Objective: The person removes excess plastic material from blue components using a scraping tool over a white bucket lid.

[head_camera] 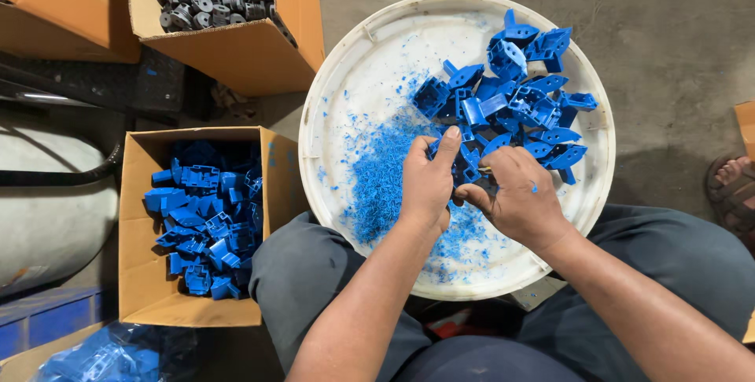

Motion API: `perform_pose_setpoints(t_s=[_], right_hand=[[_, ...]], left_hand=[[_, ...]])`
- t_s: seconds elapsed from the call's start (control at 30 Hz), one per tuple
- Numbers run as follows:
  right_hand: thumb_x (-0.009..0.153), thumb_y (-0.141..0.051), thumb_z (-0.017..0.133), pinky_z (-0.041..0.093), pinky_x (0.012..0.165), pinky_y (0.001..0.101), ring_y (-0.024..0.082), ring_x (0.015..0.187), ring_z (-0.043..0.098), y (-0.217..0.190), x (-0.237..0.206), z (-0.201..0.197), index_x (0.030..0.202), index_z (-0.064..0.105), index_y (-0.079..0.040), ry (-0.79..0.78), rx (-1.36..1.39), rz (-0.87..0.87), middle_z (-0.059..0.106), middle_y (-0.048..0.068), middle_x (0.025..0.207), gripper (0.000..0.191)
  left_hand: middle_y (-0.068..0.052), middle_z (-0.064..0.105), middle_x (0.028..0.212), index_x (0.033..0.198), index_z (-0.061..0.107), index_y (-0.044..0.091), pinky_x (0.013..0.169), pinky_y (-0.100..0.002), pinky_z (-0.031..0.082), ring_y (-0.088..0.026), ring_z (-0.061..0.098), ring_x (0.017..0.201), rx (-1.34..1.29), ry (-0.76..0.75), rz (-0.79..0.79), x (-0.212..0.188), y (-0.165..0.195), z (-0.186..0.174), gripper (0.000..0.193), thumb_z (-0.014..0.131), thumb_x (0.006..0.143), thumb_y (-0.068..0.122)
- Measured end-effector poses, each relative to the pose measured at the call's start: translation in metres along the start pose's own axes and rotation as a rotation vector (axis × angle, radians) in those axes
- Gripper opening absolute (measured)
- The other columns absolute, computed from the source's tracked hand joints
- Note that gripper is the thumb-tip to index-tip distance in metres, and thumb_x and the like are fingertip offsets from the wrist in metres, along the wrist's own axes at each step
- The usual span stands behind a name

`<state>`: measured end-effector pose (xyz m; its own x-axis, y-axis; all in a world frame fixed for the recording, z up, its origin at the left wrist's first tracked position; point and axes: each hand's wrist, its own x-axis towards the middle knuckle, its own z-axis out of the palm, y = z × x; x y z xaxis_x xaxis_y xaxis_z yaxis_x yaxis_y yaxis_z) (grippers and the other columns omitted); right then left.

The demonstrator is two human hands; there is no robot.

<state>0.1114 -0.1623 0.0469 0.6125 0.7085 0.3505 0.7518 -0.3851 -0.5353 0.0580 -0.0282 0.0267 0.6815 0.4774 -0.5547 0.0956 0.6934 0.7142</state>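
Because it is a small, stiff blue moulded plastic bracket [470, 171], I judge it light and rigid, with thin flanges best gripped by their flat edges. Going left to right: the open cardboard box of blue brackets [206, 217] stands beside the round white plastic tray [346, 83]. Over the tray, my left hand [429, 181] curls its fingers around the bracket, thumb up. My right hand [519, 197] pinches its other side; a thin tool may lie between, though I cannot tell.

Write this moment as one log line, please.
left hand: holds blue plastic part | right hand: works on same part | white round tray: blue parts pile, shavings | box of blue parts: left
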Motion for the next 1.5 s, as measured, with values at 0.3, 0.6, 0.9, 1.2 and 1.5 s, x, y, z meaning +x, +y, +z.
perform_pose_setpoints(t_s=[0.3,0.6,0.9,1.2,1.5], right_hand=[[0.08,-0.049,0.079,0.049,0.07,0.046,0.037,0.082,0.061,-0.001,0.003,-0.004,0.091,0.064,-0.003,-0.079,-0.048,0.004,0.065,0.013,0.086,0.05],[0.077,-0.059,0.076,0.045,0.052,0.0461,0.034,0.055,0.059,0.008,0.007,-0.01,0.06,0.059,-0.005,-0.438,-0.013,0.282,0.06,0.012,0.057,0.058],[0.075,-0.055,0.078,0.045,0.047,0.0384,0.022,0.048,0.057,0.006,0.002,-0.01,0.071,0.064,-0.004,-0.32,0.302,0.375,0.06,0.008,0.055,0.053],[0.085,-0.053,0.072,0.043,0.05,0.0385,0.024,0.051,0.052,0.008,0.003,-0.009,0.078,0.06,-0.002,-0.289,0.323,0.438,0.058,0.01,0.058,0.054],[0.091,-0.049,0.068,0.041,0.049,0.0442,0.034,0.052,0.056,0.006,0.003,-0.009,0.069,0.061,-0.005,-0.271,0.221,0.407,0.06,0.014,0.059,0.05]], left_hand=[[-0.001,0.06,0.071,0.093,0.057,0.007,0.042,-0.027,0.039,-0.007,0.051,0.053,0.116,0.037,0.112,0.001,-0.004,-0.001,0.034,0.078,0.09,0.033],[-0.001,0.064,0.078,0.091,0.06,0.006,0.054,-0.026,0.049,-0.006,0.057,0.062,0.175,-0.066,0.119,0.006,-0.004,-0.004,0.028,0.08,0.087,0.026],[0.001,0.061,0.082,0.095,0.059,0.008,0.062,-0.024,0.046,-0.005,0.054,0.071,0.01,-0.097,0.239,0.008,-0.007,-0.008,0.021,0.074,0.097,0.022],[0.0,0.061,0.086,0.098,0.056,0.009,0.069,-0.026,0.049,-0.007,0.056,0.075,-0.141,-0.18,0.23,0.002,-0.011,-0.002,0.017,0.07,0.098,0.019],[0.001,0.061,0.089,0.1,0.058,0.009,0.074,-0.024,0.049,-0.006,0.056,0.08,-0.094,-0.204,0.31,0.002,-0.016,-0.003,0.018,0.071,0.098,0.021]])
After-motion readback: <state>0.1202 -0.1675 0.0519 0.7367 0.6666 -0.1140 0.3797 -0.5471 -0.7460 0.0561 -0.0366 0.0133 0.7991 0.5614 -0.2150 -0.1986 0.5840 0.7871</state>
